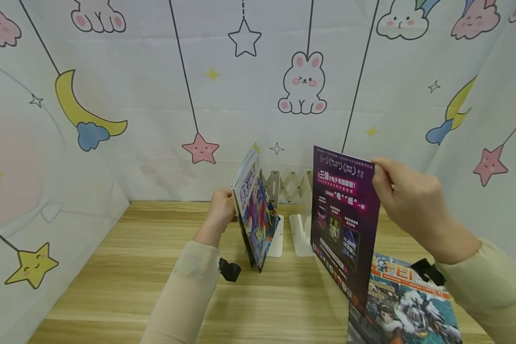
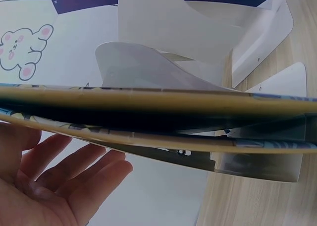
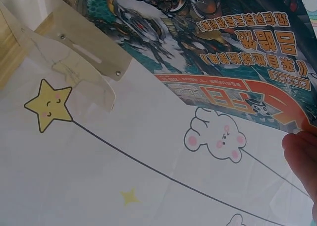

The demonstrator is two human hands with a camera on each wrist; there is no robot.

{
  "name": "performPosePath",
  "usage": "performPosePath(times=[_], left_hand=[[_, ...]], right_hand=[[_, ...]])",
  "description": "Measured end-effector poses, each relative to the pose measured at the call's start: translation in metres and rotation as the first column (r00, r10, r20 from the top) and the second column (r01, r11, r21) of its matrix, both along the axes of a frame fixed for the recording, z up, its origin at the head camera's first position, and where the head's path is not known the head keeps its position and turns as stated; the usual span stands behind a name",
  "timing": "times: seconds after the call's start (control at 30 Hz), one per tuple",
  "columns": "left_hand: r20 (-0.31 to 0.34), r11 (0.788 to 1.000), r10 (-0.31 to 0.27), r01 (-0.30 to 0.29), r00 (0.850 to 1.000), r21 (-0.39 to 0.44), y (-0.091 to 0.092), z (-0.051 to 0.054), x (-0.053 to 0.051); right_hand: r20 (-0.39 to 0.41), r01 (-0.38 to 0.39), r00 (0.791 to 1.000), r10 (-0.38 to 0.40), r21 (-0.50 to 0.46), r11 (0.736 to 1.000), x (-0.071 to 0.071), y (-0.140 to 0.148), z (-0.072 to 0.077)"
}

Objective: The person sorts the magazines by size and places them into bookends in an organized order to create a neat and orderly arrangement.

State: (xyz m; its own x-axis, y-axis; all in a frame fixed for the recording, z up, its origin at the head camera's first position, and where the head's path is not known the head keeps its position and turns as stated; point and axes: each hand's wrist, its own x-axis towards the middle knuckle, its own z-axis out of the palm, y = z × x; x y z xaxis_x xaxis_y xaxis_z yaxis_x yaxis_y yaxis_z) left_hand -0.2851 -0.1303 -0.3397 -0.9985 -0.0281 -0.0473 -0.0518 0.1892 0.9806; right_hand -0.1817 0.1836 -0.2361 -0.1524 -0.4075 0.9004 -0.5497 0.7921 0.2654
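In the head view my right hand [image 1: 413,205] pinches the top corner of a magazine [image 1: 341,215] held upright, its purple back cover towards me. The right wrist view shows its illustrated front cover [image 3: 208,42] and a fingertip at the edge. My left hand [image 1: 221,206] touches the outer side of upright colourful magazines [image 1: 258,210], which lean at the left plate of a white metal bookend [image 1: 276,239]. From the left wrist, its fingers [image 2: 96,186] look fairly straight beneath the magazine edges [image 2: 148,141]; its thumb is not clearly seen.
Another magazine [image 1: 413,301] lies flat on the wooden table [image 1: 155,267] at the front right, partly behind the held one. The bookend's right plate [image 1: 300,239] stands at the middle. A printed white curtain [image 1: 146,95] hangs behind and along the sides.
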Motion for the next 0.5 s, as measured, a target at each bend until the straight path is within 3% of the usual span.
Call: performPosePath(times=[0.27, 0.5], left_hand=[[0.015, 1.000, -0.010, 0.009, 1.000, 0.017, 0.000, 0.000, 0.001], [0.001, 1.000, -0.008, 0.008, 1.000, 0.022, 0.000, 0.000, 0.000]], right_hand=[[-0.106, -0.004, 0.994, 0.003, -0.016, 1.000, -0.008, -0.002, -0.012], [-0.245, -0.017, 0.969, 0.022, 0.020, 1.000, -0.007, -0.006, -0.028]])
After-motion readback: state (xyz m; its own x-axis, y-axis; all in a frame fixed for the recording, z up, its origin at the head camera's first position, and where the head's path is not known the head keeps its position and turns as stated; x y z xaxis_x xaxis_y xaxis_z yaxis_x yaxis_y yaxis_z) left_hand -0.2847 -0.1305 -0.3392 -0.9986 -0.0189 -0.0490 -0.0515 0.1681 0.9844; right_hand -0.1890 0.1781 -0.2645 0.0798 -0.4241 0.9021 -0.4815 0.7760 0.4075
